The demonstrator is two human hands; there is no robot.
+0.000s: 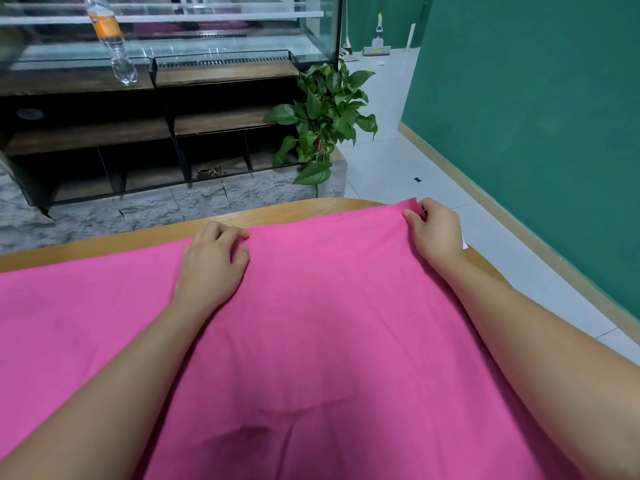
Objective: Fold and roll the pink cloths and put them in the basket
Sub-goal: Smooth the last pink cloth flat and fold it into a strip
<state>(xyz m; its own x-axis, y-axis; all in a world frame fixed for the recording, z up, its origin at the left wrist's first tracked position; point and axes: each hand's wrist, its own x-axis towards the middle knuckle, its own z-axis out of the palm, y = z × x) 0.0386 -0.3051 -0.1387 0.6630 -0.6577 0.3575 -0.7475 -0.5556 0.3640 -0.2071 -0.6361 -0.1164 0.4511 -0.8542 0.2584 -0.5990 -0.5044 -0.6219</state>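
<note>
Beyond the table: a dark shelf unit (214,123) with wooden boards stands on a grey stone-look base (207,199), and a glass display case (207,32) sits on top of it.
Bottle: a clear plastic bottle (110,39) with an orange label stands in front of the glass, at the far left.
Plant: a leafy green pot plant (325,112) sits at the right end of the shelf unit, its leaves hanging towards the table's far rim.
Right side: a green wall (536,116) runs along a pale tiled floor (388,168); a mop (377,43) leans far back against it.
In the way: nothing lies on the cloth but the two forearms stretched across it.
Pink cloth (311,323): spread flat over the wooden table (138,239), covering nearly all of it — only a strip of bare wood shows along the far rim.
Heading: the far edge follows that rim, side to side, rising towards the right in the view and ending in a corner at the far right.
Long axis: cannot be told — the cloth runs out of view at the left and at the bottom.
Left hand (211,261): on the far edge about midway, its fingers (239,233) curled and pinching the hem against the thumb.
Right hand (436,233): at the far right corner, its fingers (412,216) bent and pinching that corner.
</note>
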